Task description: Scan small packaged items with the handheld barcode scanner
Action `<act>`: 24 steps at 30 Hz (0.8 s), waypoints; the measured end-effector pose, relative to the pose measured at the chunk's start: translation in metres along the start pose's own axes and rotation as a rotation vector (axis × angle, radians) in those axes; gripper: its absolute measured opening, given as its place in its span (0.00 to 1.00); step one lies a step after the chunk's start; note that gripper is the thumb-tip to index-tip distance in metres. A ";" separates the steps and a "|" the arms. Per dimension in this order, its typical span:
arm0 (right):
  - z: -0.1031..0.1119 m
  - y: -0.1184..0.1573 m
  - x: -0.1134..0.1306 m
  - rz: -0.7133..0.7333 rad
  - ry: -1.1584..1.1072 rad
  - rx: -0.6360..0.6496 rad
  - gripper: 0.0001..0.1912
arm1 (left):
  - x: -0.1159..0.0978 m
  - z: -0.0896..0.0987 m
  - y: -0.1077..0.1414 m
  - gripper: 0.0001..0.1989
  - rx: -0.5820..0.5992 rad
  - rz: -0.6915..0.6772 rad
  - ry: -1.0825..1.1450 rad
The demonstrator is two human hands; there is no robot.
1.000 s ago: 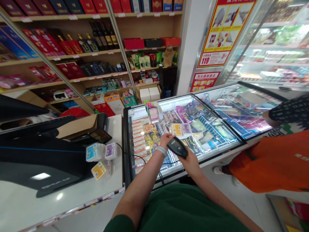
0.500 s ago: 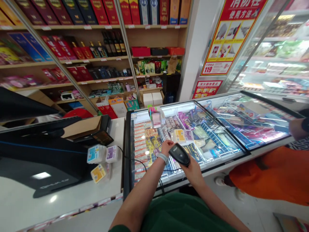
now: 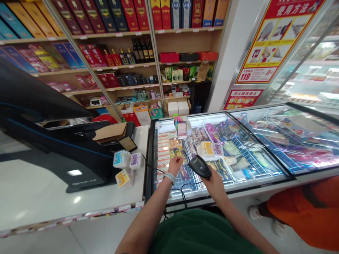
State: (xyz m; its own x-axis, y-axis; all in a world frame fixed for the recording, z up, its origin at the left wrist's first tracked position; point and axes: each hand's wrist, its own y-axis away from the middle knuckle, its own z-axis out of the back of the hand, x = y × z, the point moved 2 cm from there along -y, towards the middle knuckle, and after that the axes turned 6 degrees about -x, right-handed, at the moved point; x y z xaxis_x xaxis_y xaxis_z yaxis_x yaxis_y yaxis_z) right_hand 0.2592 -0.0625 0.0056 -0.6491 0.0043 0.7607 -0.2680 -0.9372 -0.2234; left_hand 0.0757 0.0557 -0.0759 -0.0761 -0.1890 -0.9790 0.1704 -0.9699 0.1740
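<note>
My right hand [image 3: 214,183] grips a black barcode scanner [image 3: 200,166] by its handle, above the chest freezer [image 3: 219,197]. The scanner head points up and left. My left hand [image 3: 175,165], with a pale watch band on the wrist, is apart from the scanner on its left. Its fingers are curled together, and whatever they may hold is hidden. Beyond the scanner, a tub with a yellow label [image 3: 207,149] and a tub with a purple label [image 3: 218,149] sit on the freezer's glass top. The scanner cable [image 3: 182,190] trails below my hands.
On the counter [image 3: 106,201] at left stand a blue-labelled tub [image 3: 122,158], a purple-labelled tub [image 3: 136,161] and a yellow-labelled tub [image 3: 122,178], beside a dark checkout machine [image 3: 79,165]. A person in orange [image 3: 309,211] stands at right. Shelves [image 3: 185,31] line the back.
My left hand has come away from the scanner's head, leaving a gap between them. The scanner stays in my right hand. The view has swung left, and the person's hand at right is out of sight.
</note>
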 end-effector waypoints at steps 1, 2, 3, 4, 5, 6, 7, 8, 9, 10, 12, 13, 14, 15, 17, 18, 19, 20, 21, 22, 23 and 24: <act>-0.001 0.000 0.000 0.000 0.000 0.009 0.16 | 0.001 0.010 0.001 0.04 -0.028 -0.033 -0.065; -0.003 0.000 0.001 0.001 -0.001 0.018 0.16 | 0.002 0.021 0.001 0.03 -0.053 -0.064 -0.119; -0.004 0.000 0.002 0.005 -0.005 0.023 0.15 | 0.003 0.031 0.003 0.02 -0.075 -0.087 -0.156; -0.005 0.000 0.004 0.013 -0.009 0.023 0.15 | 0.005 0.041 0.004 0.02 -0.099 -0.092 -0.165; -0.006 -0.001 0.005 0.024 -0.013 0.019 0.16 | 0.008 0.050 0.006 0.03 -0.123 -0.089 -0.164; -0.007 -0.001 0.007 0.037 -0.017 0.015 0.16 | 0.010 0.060 0.009 0.05 -0.147 -0.084 -0.162; -0.008 -0.001 0.009 0.049 -0.016 0.013 0.16 | 0.013 0.069 0.011 0.07 -0.175 -0.080 -0.166; -0.009 -0.001 0.010 0.058 -0.012 0.012 0.16 | 0.015 0.078 0.014 0.08 -0.206 -0.079 -0.181; -0.010 -0.002 0.011 0.064 -0.003 0.013 0.15 | 0.017 0.087 0.016 0.09 -0.236 -0.082 -0.205; -0.011 -0.002 0.012 0.068 0.005 0.018 0.14 | 0.019 0.095 0.018 0.10 -0.265 -0.091 -0.231; -0.013 -0.003 0.014 0.075 0.019 0.029 0.13 | 0.023 0.109 0.022 0.12 -0.302 -0.108 -0.275; -0.014 -0.004 0.015 0.080 0.023 0.034 0.12 | 0.025 0.116 0.023 0.13 -0.312 -0.118 -0.291; -0.015 -0.004 0.016 0.087 0.022 0.039 0.13 | 0.027 0.122 0.025 0.13 -0.321 -0.130 -0.302; -0.016 -0.005 0.017 0.091 0.019 0.043 0.13 | 0.029 0.127 0.026 0.14 -0.330 -0.140 -0.312; -0.018 -0.005 0.019 0.094 0.005 0.044 0.15 | 0.033 0.137 0.028 0.14 -0.350 -0.159 -0.342; -0.019 -0.005 0.019 0.095 -0.002 0.045 0.16 | 0.035 0.142 0.028 0.15 -0.359 -0.169 -0.365; -0.020 -0.005 0.019 0.094 -0.009 0.045 0.17 | 0.036 0.146 0.029 0.15 -0.364 -0.181 -0.395; -0.021 -0.005 0.019 0.094 -0.012 0.048 0.17 | 0.036 0.150 0.030 0.15 -0.368 -0.197 -0.431; -0.022 -0.005 0.018 0.094 -0.012 0.050 0.18 | 0.036 0.154 0.031 0.15 -0.373 -0.215 -0.469; -0.023 -0.006 0.018 0.094 -0.009 0.052 0.19 | 0.034 0.157 0.032 0.15 -0.379 -0.234 -0.509; -0.024 -0.006 0.017 0.095 -0.005 0.055 0.19 | 0.032 0.160 0.033 0.15 -0.389 -0.253 -0.549; -0.024 -0.006 0.016 0.096 0.000 0.056 0.18 | 0.029 0.163 0.034 0.15 -0.400 -0.270 -0.588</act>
State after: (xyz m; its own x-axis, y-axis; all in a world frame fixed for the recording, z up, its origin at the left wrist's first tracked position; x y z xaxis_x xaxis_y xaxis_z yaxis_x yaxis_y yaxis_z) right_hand 0.2329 -0.0485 0.0046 -0.6696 -0.0861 0.7377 -0.1644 -0.9514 -0.2603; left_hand -0.0813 -0.0076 -0.0814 -0.6576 -0.1128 -0.7449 0.4064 -0.8856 -0.2247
